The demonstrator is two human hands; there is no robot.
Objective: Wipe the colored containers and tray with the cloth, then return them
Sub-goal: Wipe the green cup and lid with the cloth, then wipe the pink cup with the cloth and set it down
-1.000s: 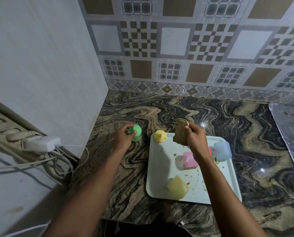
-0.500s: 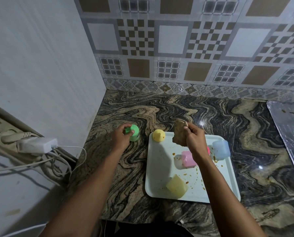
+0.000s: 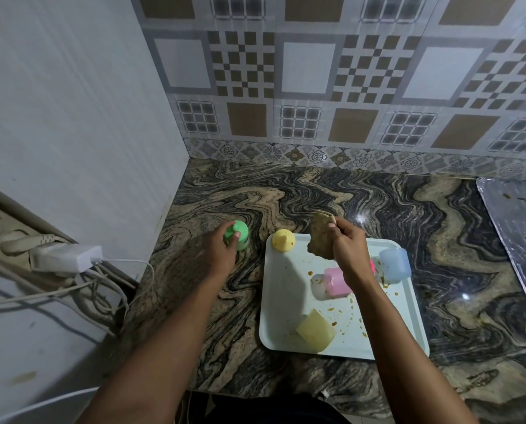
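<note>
Gripping the green container (image 3: 239, 239), the left hand (image 3: 220, 251) curls its fingers round the side and lays the thumb on top. The container stands on the marbled countertop (image 3: 286, 197), just left of the tray (image 3: 286, 304) and apart from it.

The right hand (image 3: 347, 249) pinches the brown cloth (image 3: 320, 238) between thumb and curled fingers. The cloth hangs crumpled above the tray's far edge, just right of the round yellow container (image 3: 283, 240).

Tray contents:
- round yellow container, upright in the far left corner;
- pink container (image 3: 335, 281), on its side near the middle and partly hidden by the right wrist;
- blue container (image 3: 395, 264), at the far right edge;
- pale yellow container (image 3: 315, 331), tipped over near the front edge.

Brown smears and crumbs mark the tray surface, mostly around the pink and pale yellow containers.

Left of the counter, a white power adapter (image 3: 67, 257) sits plugged in with cables trailing below it. A shiny metal sheet (image 3: 518, 228) lies at the right edge of the view.
</note>
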